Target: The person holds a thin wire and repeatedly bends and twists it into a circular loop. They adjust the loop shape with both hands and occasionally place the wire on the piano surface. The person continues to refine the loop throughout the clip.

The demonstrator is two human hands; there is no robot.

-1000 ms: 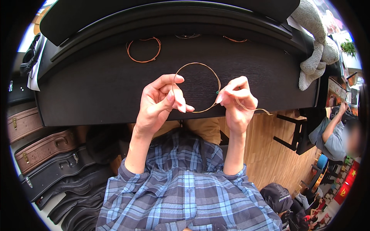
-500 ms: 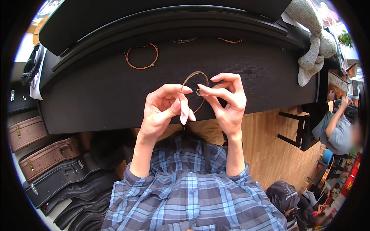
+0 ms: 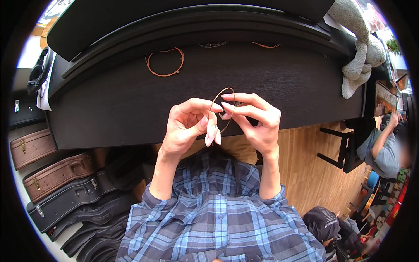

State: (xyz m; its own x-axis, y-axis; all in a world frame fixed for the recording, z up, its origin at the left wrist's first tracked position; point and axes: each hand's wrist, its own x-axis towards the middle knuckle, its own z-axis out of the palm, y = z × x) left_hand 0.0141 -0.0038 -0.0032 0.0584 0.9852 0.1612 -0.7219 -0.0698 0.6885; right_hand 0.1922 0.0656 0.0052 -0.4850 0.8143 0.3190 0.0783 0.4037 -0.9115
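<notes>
A thin bronze-coloured wire string wound into a coil (image 3: 214, 100) is held up over the black desk (image 3: 109, 118), between my two hands. My left hand (image 3: 187, 124) has its thumb and fingers closed around the coil's near-left side. On the other side, my right hand (image 3: 256, 114) pinches the string between thumb and fingertips, where a small curl of wire shows. The exact grip points are partly hidden by the fingers. Farther back on the desk lies a copper-coloured coiled string (image 3: 163, 76). Along the desk's back edge are a silvery string (image 3: 214, 45) and another copper one (image 3: 266, 46).
A grey plush toy (image 3: 358, 72) sits at the desk's right end, headphones (image 3: 38, 72) at the left. Brown and black instrument cases (image 3: 61, 174) stand in a row at lower left. A black bench (image 3: 351, 148) and a seated person (image 3: 382, 146) are to the right.
Both hands have come slightly nearer to me with the coil. The loop between them looks narrower and turned, and my right fingers have shifted on the wire. The whole view has moved slightly.
</notes>
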